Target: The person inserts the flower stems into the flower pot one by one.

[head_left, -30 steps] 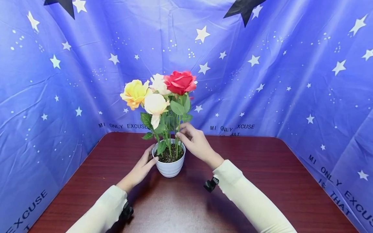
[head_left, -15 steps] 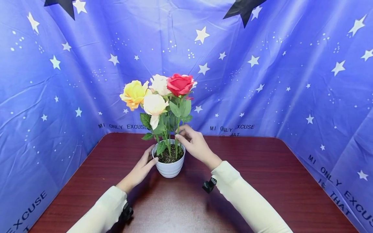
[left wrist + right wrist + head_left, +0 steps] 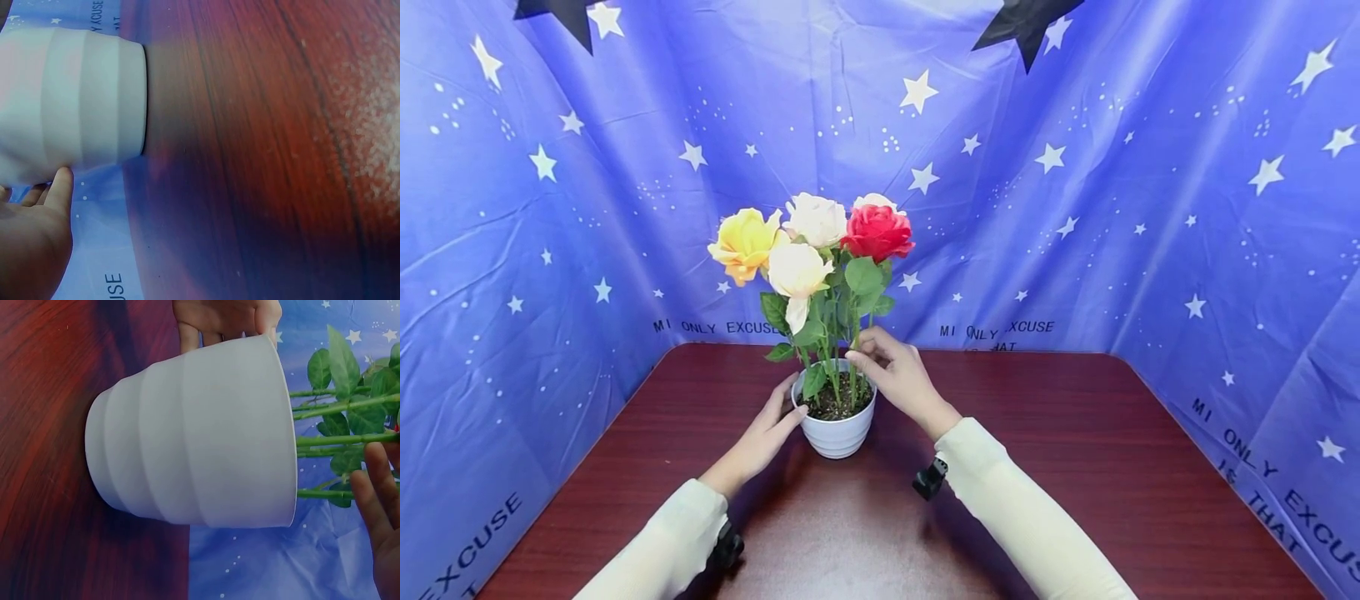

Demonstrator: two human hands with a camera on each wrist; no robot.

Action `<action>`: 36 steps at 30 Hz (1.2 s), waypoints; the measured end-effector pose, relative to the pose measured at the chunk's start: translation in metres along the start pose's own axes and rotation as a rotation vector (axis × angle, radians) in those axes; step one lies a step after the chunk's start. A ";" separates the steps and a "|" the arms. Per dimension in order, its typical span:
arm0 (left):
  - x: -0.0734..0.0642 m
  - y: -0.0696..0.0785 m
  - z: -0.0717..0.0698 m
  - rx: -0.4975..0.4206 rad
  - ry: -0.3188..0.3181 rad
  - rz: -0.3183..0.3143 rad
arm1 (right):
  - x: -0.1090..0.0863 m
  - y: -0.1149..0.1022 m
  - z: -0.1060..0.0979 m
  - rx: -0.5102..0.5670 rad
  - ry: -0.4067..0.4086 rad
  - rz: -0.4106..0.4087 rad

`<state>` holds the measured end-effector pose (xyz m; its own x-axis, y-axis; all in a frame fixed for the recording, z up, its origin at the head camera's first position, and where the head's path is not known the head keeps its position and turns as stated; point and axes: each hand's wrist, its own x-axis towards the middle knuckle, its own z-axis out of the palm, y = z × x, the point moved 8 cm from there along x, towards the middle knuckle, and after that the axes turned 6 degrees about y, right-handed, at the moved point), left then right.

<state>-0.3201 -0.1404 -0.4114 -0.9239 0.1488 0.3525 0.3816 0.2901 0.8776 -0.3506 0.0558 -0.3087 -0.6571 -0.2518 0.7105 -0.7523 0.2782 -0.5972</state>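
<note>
A white ribbed flowerpot (image 3: 837, 437) with dark soil stands upright on the table. It holds artificial-looking roses: a yellow rose (image 3: 747, 244) at left, a cream rose (image 3: 797, 271) in front, a white rose (image 3: 816, 220) behind, and a red rose (image 3: 880, 232) at right, overlapping another white bloom (image 3: 874, 201). My left hand (image 3: 771, 423) holds the pot's left side, thumb near the rim; the left wrist view shows fingers against its wall. My right hand (image 3: 897, 367) pinches a green stem (image 3: 337, 440) above the rim, under the red rose. Leaves partly hide the stems.
The dark red-brown wooden table (image 3: 1045, 467) extends around the pot. A blue curtain (image 3: 1000, 275) with white stars and lettering hangs behind and along both sides. Black wrist cameras sit under both pale sleeves (image 3: 1022, 500).
The red rose has turned and shifted slightly down and right, showing more of the white blooms behind. My right hand has moved a little left and down; my left hand has stayed put.
</note>
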 end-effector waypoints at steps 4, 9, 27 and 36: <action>0.001 -0.001 0.000 0.005 -0.002 0.004 | -0.001 0.005 -0.001 -0.009 0.007 0.018; 0.001 -0.001 -0.001 0.007 0.000 0.008 | -0.003 0.005 0.000 -0.030 -0.004 0.001; 0.001 -0.003 -0.001 -0.001 -0.004 0.010 | -0.003 -0.004 0.011 0.011 -0.067 -0.046; 0.000 -0.002 -0.001 -0.008 -0.002 0.022 | 0.001 -0.002 0.014 0.006 -0.052 -0.038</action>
<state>-0.3206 -0.1415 -0.4126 -0.9152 0.1570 0.3712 0.4017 0.2788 0.8723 -0.3507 0.0419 -0.3120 -0.6294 -0.3103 0.7125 -0.7771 0.2616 -0.5725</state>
